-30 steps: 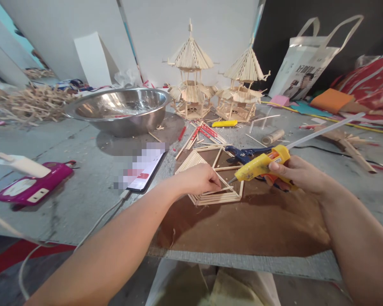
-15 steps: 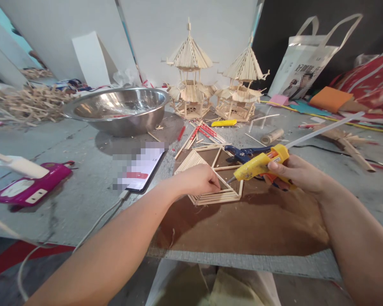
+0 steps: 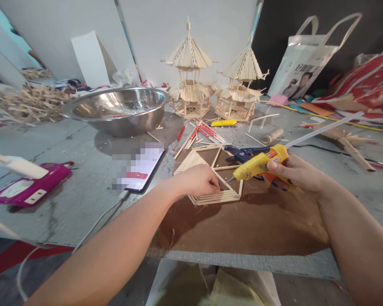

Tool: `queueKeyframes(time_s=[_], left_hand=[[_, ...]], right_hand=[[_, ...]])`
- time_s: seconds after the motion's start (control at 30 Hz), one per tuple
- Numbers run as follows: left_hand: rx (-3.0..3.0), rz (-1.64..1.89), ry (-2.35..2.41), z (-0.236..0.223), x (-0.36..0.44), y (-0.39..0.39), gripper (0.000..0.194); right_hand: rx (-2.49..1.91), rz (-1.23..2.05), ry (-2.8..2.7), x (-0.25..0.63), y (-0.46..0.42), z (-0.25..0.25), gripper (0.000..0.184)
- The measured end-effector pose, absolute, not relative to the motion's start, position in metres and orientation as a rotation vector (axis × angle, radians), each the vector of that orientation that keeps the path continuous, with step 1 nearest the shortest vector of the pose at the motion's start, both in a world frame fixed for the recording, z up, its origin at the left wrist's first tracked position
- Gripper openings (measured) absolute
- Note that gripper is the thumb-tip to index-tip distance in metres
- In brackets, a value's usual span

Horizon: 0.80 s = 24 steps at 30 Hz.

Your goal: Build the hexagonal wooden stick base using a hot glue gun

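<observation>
A hexagonal frame of thin wooden sticks (image 3: 217, 197) lies on a brown board (image 3: 242, 233), two of its sections filled with rows of sticks. My left hand (image 3: 202, 180) rests on it, fingers closed and pressed down at the inner edge of the near row. Whatever is between the fingertips is hidden. My right hand (image 3: 293, 174) grips a yellow hot glue gun (image 3: 258, 163) with a long glue stick out of its back. The gun's nozzle points down-left at a frame bar, just right of my left fingers. Blue-handled cutters (image 3: 242, 152) lie behind the gun.
Two stick-built pagodas (image 3: 191, 59) stand at the back beside a steel bowl (image 3: 147, 119). A phone (image 3: 143, 170) on a cable and a purple power strip (image 3: 47, 185) lie left. Red-marked sticks (image 3: 207, 131) and a yellow cutter (image 3: 223, 123) lie behind the frame.
My hands and the glue gun have hardly moved. At the back right, the raised orange sheet now lies flatter, and the red bag near it has shifted.
</observation>
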<state>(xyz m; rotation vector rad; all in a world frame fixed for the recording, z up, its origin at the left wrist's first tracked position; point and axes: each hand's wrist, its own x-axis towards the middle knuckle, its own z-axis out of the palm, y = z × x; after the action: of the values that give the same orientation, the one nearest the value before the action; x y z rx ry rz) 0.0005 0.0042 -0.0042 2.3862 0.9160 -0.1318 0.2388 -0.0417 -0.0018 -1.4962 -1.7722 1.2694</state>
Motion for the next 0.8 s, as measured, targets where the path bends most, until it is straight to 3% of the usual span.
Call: queueKeyframes(time_s=[0.8], left_hand=[[2.376, -0.191, 0.988, 0.0002, 0.0041, 0.0016, 0.025]], right_hand=[[-1.514, 1.268, -1.712, 0.2367, -0.0422, -0.0003, 0.041]])
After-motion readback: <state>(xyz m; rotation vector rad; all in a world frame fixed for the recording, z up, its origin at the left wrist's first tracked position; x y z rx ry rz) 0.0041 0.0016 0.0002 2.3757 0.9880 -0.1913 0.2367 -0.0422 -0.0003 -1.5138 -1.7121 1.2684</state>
